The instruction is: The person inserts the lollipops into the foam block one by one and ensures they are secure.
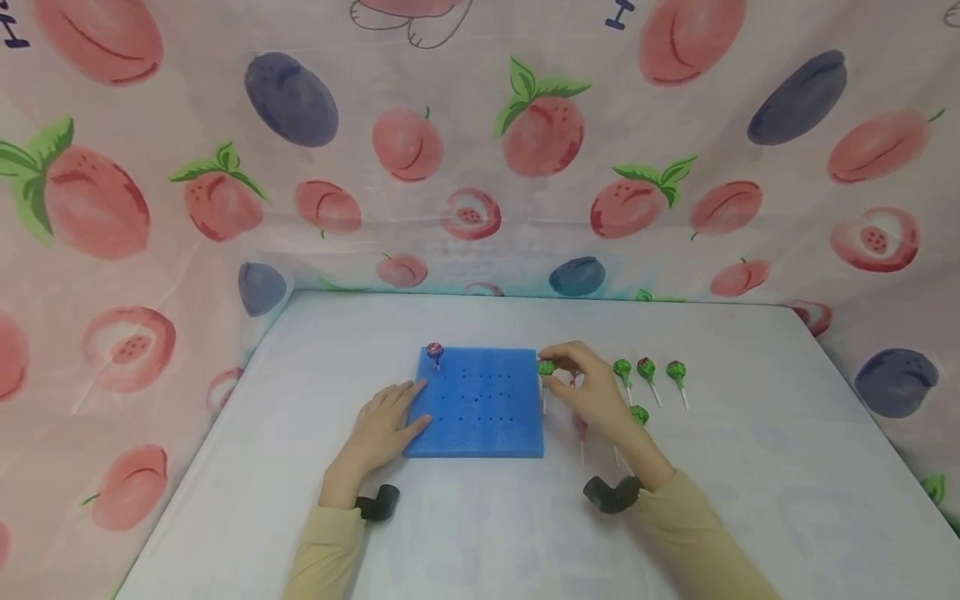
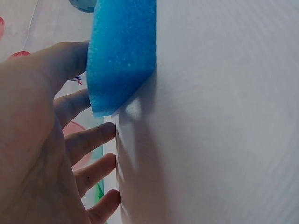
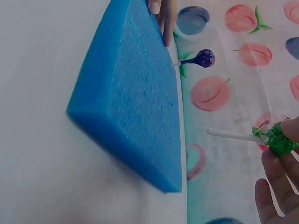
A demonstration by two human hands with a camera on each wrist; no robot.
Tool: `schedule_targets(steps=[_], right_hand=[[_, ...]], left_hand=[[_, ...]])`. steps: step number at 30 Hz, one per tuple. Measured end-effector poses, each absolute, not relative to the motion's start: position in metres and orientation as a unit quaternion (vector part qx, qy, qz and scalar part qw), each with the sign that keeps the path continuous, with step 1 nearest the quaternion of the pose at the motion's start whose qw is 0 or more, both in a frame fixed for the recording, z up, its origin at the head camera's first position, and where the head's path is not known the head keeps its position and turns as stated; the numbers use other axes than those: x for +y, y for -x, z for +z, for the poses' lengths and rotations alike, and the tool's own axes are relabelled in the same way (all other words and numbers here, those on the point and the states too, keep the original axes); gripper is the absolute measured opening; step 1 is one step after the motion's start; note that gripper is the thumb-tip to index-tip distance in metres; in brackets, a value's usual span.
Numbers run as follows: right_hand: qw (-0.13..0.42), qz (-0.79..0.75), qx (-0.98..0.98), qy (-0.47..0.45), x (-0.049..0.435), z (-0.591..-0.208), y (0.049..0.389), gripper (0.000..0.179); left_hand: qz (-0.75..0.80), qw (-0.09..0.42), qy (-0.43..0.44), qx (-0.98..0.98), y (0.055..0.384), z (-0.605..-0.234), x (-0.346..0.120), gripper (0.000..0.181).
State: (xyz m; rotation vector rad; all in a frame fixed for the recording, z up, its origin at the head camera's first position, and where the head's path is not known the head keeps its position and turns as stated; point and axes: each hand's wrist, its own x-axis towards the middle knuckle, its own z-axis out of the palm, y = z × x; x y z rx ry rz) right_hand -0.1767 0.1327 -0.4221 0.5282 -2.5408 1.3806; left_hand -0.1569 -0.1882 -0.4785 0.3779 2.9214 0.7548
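Head view: the left hand [image 1: 384, 425], straight-fingered and pinching nothing, rests on the blue foam block [image 1: 480, 440] at nine o'clock, presumably steadying it. A purple lollipop [image 1: 434, 351] stands at eleven! At two, just outside, the right hand [image 1: 596, 398] pinches a green lollipop [image 1: 546, 367] up top, leaving its stick [image 1: 544, 403] free. Left wrist: fingers [image 2: 91, 140] spread by grainy, square-cut foam. Right wrist: crinkled green wrapping [image 3: 281, 141], smooth white stick.

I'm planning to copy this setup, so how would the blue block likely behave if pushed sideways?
The blue block is probably light for its size, as its grainy surface looks like foam. Broad and low, it would likely slide rather than tip. The left hand touches one side, which might steady it.
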Motion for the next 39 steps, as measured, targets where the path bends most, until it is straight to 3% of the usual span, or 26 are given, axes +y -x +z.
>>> schedule_targets(steps=[18,39], right_hand=[[0.050,0.498,-0.837,-0.221,0.085,-0.419,0.206,0.029],[0.060,0.503,-0.826,-0.247,0.043,-0.439,0.237,0.024]], left_hand=[[0.252,0.050,-0.125,0.958,0.156,-0.478,-0.189,0.063],[0.248,0.052,-0.117,0.960,0.157,-0.480,-0.187,0.062]])
